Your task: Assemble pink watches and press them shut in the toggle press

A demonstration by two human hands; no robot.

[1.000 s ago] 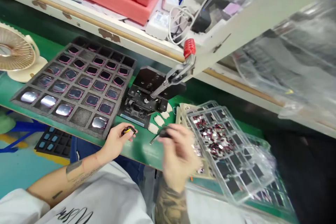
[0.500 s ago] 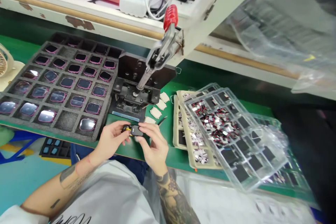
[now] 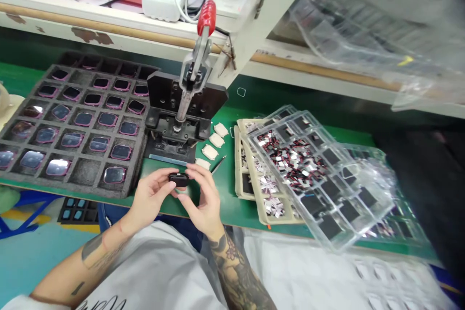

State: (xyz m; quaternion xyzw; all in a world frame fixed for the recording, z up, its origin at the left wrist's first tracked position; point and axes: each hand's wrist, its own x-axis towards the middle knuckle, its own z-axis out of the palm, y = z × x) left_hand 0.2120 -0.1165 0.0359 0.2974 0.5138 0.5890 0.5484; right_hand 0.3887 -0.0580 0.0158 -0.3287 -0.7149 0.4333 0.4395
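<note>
Between my two hands is a small black watch-like case, turned so a narrow side shows. My left hand pinches its left end with thumb and fingers. At the right end, the fingers of my right hand close on the same case, thumb below. Just beyond my hands stands a black press fixture with a red-handled toggle clamp. Several cream-coloured pieces and a pointed tool lie on the green bench right of the fixture.
On the left, a grey foam tray holds several pink-rimmed watch faces. Clear plastic trays of small parts overlap beige trays at the right. A white shelf crosses behind, with plastic bags at the upper right.
The black case has been turned in my fingers, and the yellow part beside it no longer shows. The camera view has shifted, so the fixture and shelf appear farther left.
</note>
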